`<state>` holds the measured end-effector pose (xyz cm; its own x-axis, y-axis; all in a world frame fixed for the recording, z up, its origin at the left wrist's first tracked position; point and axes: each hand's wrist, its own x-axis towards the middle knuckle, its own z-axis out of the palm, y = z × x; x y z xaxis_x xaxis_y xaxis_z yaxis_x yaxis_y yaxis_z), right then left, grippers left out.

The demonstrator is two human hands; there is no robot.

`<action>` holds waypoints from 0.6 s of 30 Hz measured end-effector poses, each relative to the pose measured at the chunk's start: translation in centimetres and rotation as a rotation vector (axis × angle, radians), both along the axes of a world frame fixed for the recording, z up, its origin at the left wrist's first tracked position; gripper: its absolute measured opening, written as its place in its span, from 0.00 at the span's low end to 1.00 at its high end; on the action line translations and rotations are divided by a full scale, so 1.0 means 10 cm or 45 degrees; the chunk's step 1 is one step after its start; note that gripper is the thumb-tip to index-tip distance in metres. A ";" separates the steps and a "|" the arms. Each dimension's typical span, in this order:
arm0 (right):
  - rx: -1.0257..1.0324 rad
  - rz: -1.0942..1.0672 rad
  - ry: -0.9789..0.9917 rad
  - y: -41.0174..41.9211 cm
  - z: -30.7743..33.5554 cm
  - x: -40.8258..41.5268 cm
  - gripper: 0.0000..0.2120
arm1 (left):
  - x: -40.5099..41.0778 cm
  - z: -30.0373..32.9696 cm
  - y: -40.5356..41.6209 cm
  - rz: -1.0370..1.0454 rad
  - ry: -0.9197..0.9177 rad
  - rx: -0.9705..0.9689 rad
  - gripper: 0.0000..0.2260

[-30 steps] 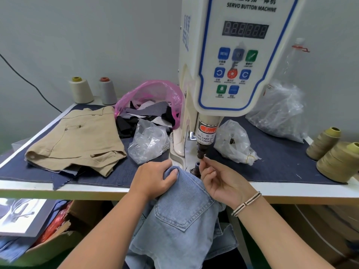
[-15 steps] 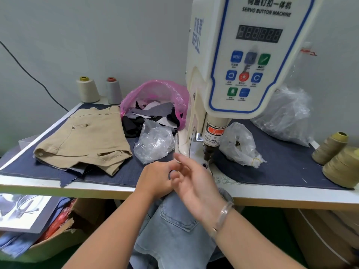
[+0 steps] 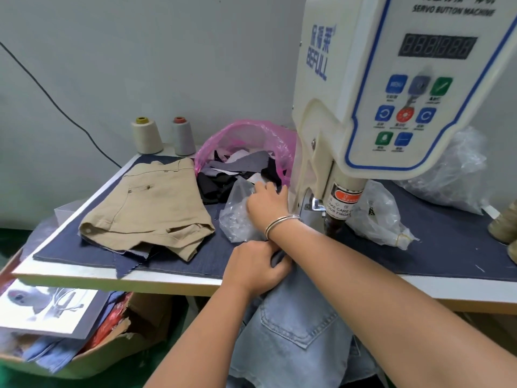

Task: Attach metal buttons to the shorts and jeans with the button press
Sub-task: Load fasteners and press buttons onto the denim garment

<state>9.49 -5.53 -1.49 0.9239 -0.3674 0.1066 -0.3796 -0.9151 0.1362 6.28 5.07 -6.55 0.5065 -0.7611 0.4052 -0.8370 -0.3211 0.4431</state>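
Jeans (image 3: 296,331) hang off the tabletop (image 3: 173,280) edge; my left hand (image 3: 257,268) pinches their waistband below the button press (image 3: 363,107). My right hand (image 3: 267,205), fingers in the clear bag (image 3: 235,219), reaches across, left of the press; grip there unclear.

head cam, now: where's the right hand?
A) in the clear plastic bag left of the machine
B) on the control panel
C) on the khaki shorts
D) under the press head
A: the right hand reaches across into the clear plastic bag beside the button machine, while the left hand has a grip on the light blue jeans at the table edge.
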 end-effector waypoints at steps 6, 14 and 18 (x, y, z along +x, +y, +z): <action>-0.191 -0.004 0.040 0.01 -0.04 0.01 0.14 | 0.00 0.00 0.00 0.008 0.056 0.063 0.20; 0.006 -0.011 0.045 0.04 -0.08 0.03 0.13 | 0.00 -0.05 -0.01 0.027 -0.041 0.092 0.21; -0.034 0.009 0.006 0.04 -0.08 0.05 0.12 | 0.01 -0.07 -0.02 0.052 -0.065 0.094 0.21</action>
